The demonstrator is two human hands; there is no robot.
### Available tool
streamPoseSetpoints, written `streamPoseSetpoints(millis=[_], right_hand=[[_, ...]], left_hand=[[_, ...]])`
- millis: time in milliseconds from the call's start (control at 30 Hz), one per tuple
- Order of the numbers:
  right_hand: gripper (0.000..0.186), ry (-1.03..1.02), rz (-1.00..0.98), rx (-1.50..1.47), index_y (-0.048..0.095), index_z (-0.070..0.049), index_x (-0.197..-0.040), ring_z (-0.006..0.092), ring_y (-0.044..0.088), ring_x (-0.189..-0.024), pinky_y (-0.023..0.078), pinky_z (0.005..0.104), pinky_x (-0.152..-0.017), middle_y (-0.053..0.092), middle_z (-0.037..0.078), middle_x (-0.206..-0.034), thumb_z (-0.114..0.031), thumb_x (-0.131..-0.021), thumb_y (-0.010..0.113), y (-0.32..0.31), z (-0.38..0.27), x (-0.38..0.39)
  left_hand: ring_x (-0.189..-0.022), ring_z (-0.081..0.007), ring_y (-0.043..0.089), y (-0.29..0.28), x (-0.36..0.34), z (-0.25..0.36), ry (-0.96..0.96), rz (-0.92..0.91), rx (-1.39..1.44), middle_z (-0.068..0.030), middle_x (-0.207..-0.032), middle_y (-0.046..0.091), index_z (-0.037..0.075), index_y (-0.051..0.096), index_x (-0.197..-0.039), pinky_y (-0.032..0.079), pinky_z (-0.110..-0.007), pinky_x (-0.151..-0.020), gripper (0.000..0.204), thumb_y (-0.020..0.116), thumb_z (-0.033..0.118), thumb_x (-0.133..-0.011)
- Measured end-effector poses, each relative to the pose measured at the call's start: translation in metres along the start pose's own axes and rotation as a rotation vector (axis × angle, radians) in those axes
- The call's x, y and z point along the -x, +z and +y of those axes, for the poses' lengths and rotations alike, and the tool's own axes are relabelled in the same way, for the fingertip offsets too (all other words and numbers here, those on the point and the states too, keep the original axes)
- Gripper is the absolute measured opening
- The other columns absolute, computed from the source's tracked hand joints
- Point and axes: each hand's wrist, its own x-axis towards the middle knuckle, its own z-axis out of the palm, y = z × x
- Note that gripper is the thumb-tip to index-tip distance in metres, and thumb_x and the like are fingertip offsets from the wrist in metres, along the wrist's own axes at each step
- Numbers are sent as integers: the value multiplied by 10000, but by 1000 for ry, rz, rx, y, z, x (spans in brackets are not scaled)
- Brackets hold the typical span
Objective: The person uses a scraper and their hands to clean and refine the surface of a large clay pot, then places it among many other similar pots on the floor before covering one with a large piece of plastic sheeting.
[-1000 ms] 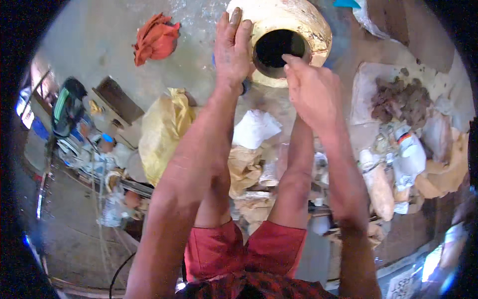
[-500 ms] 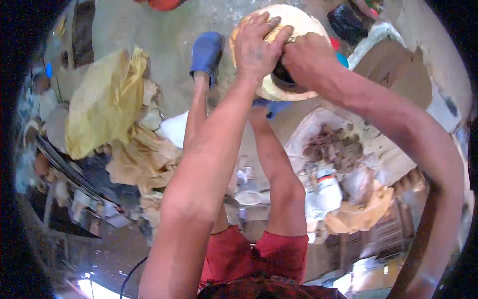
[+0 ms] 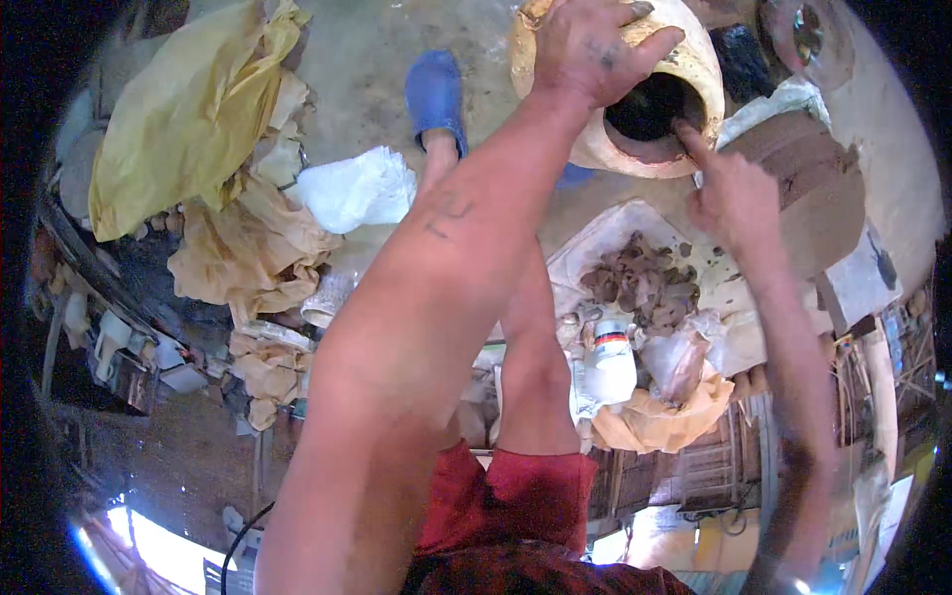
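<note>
Right hand (image 3: 739,198) pulled back, thumb apart | index at mouth of pot (image 3: 698,58) | left hand (image 3: 593,52) spread on it

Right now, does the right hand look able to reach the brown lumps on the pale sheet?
Probably yes: the right hand is at the pale pot, close by, and nothing seems to stand between it and the brown lumps.
</note>
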Motion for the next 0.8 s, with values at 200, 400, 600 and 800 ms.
streamPoseSetpoints(millis=[200, 400, 600, 800], right_hand=[[904, 57, -95, -819, 380, -242, -1655, 457, 737, -957, 594, 565, -906, 758, 248, -1087, -206, -803, 682, 30, -51, 16], [762, 25, 110, -910, 462, -166, -1610, 467, 710, -845, 576, 554, -830, 744, 247, -895, -228, -879, 665, 18, -35, 27], [462, 367, 65, -1219, 659, -123, -1427, 437, 706, -765, 549, 536, -752, 723, 209, -794, -270, -989, 659, 30, -2, 98], [386, 465, 567, -885, 698, -26, -1321, 367, 708, -848, 542, 479, -795, 701, 193, -883, -245, -1004, 664, 135, 73, 12]], left_hand=[[-1267, -414, 647, 7, -6, 10, 58, 8, 0, -262, -1245, 740, -9, 806, -1114, 419, -499, -1182, 432, 788, 374, -915], [-1291, -440, 638, 25, -7, 1, 40, 32, 39, -242, -1286, 737, 62, 830, -1124, 438, -497, -1160, 501, 797, 493, -872], [-1345, -430, 601, 7, -18, 16, -8, -106, -23, -253, -1356, 700, 41, 803, -1175, 423, -493, -1183, 427, 778, 382, -919], [-1440, -398, 547, 3, -21, 26, -72, -235, -87, -208, -1464, 654, 49, 748, -1307, 386, -475, -1232, 411, 700, 312, -995]])
